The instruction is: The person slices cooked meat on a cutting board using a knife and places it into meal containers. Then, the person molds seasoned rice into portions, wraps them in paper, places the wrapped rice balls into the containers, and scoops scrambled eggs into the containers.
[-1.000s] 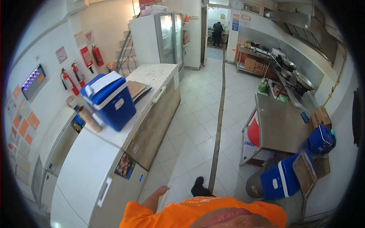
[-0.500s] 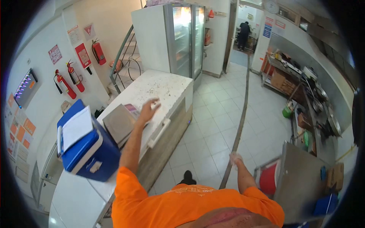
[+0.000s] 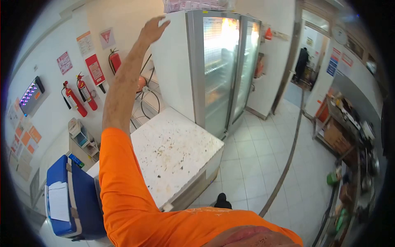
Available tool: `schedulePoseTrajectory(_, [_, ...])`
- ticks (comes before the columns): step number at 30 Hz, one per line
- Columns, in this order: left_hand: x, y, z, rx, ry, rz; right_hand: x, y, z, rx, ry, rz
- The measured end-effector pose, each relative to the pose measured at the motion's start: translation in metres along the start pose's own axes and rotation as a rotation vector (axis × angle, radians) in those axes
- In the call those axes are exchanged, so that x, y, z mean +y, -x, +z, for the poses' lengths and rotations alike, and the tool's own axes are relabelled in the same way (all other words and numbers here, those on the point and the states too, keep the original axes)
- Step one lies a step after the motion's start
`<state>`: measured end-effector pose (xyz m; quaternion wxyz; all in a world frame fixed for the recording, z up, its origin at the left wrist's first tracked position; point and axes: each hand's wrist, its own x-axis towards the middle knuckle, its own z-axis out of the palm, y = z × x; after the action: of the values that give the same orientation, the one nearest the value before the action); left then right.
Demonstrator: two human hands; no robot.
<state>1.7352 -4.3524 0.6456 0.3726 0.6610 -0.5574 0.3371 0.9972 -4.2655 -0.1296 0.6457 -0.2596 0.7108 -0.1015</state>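
My left hand is raised high at the end of a stretched arm, with its fingers apart and nothing seen in it. In the view it lies just left of the upper corner of a tall glass-door fridge. Plastic-wrapped packs in pink and white lie on top of the fridge, close to my fingertips; no contact shows. Below my arm is a white chest-like counter, its top speckled with dark bits. My right hand is out of view.
A blue cooler box with papers on it stands at lower left. Red fire extinguishers hang on the left wall. A shelf with pans and boxes lines the right. A person stands beyond the far doorway.
My left hand has risen from above the counter to the height of the fridge top. My right hand has left the view. I am closer to the fridge, and the cooler box appears farther back.
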Motion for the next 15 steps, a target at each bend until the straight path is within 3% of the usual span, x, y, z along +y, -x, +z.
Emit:
schedulePoseTrajectory(2, [-0.016,-0.06,0.039,0.257,-0.164,0.132,-0.066,-0.043,0.008,-0.024,0.093,-0.001])
schedulePoseTrajectory(5, [-0.01,-0.149,0.062,0.017,-0.189,-0.152,-0.192,-0.108,0.024,-0.089,0.252,-0.058])
schedulePoseTrajectory(11, [-0.033,-0.298,0.116,0.415,-0.792,0.03,-0.434,-0.193,0.072,-0.219,0.626,-0.315])
schedulePoseTrajectory(14, [-0.057,-0.333,0.113,0.282,-0.817,-0.006,-0.499,-0.221,0.09,-0.273,0.728,-0.369])
schedulePoseTrajectory(15, [-0.036,-0.335,0.11,0.243,-0.827,-0.043,-0.508,-0.232,0.092,-0.287,0.765,-0.369])
